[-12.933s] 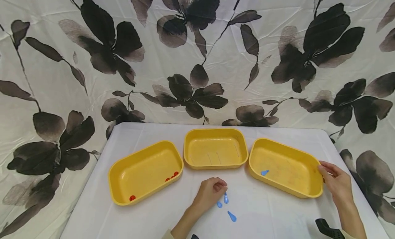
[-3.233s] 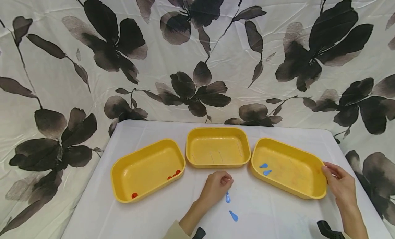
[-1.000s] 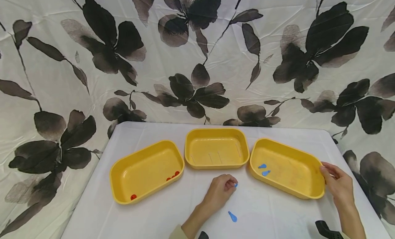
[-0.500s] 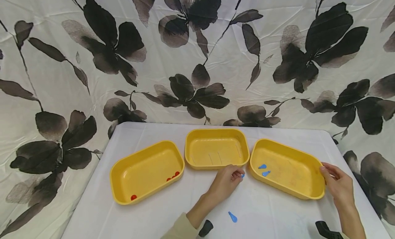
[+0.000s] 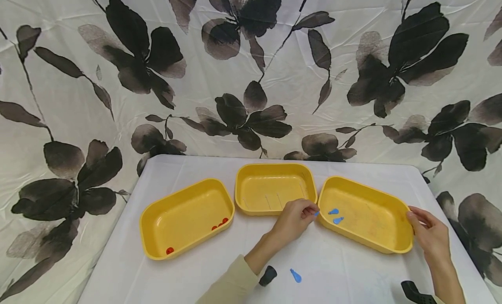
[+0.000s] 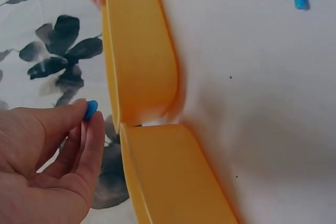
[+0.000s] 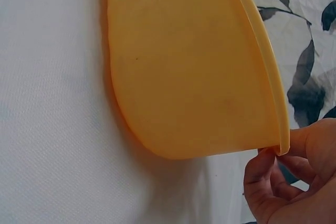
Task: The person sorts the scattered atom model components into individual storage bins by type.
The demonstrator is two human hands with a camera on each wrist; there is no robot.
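My left hand point(image 5: 295, 221) pinches a small blue drop-shaped piece point(image 6: 91, 109) between thumb and fingertips. It is over the gap where the middle yellow tray point(image 5: 274, 179) meets the right yellow tray point(image 5: 372, 219), the piece right at the right tray's rim. At that tray's far right end, my right hand point(image 5: 430, 234) grips the rim, thumb on one side and fingers curled beneath, as the right wrist view shows. Inside the right tray lie two blue pieces, an upper one point(image 5: 334, 211) and a lower one point(image 5: 338, 220). Another blue piece point(image 5: 296, 275) lies on the white table.
A left yellow tray point(image 5: 184, 219) holds several small red round pieces point(image 5: 170, 251). Thin line-like marks or sticks point(image 5: 273, 202) show in the middle tray. All three trays stand on a white-covered table point(image 5: 345, 278), with a flower-printed cloth point(image 5: 243, 55) hanging behind.
Over the last second my left hand has carried the blue piece from the table up and right to the right tray's edge. Earlier, a second blue piece came into that tray. My right hand stays put.
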